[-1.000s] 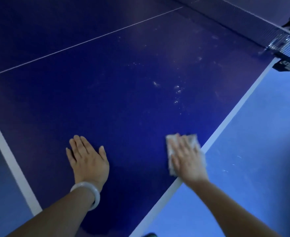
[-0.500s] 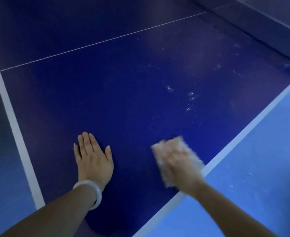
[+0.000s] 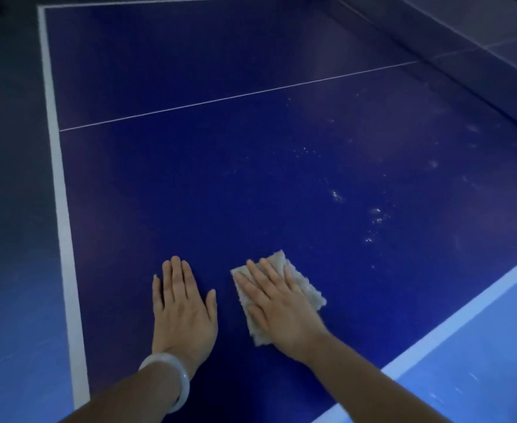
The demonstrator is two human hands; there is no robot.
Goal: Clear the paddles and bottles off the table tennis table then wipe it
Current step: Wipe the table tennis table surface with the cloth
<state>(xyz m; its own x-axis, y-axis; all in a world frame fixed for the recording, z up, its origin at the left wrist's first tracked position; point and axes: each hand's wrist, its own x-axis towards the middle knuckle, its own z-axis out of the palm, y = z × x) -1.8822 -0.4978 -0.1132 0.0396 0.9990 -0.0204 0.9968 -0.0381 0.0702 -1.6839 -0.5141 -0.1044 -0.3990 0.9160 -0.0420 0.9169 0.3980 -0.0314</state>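
The table tennis table [image 3: 208, 184] takes up nearly the whole view, a deep blue top with a white border down its left edge and another along the near-right edge, and a thin white centre line crossing it well beyond both hands. Its net [image 3: 452, 53] runs along the far right as a dark band, too dim to make out in detail. Pale blue floor [image 3: 480, 346] shows past the right border, to the right of the wiping hand.

Out ahead and to the right of the cloth, a scatter of whitish specks and smears [image 3: 376, 218] sits on the blue surface, well apart from the fingers.

The right hand [image 3: 278, 306] lies flat with its fingers straight and spread, palm pressing down on a pale, rumpled cloth [image 3: 310, 293]; nothing is curled round it, the cloth is simply held under the hand against the table top. The cloth's edges stick out beyond the fingertips and along the little-finger side.

Just to the left of that hand, not touching it, the left hand [image 3: 183, 306] rests palm-down on the bare blue surface, fingers straight and close together, holding nothing. A pale, smooth bangle [image 3: 174, 377] circles its wrist.
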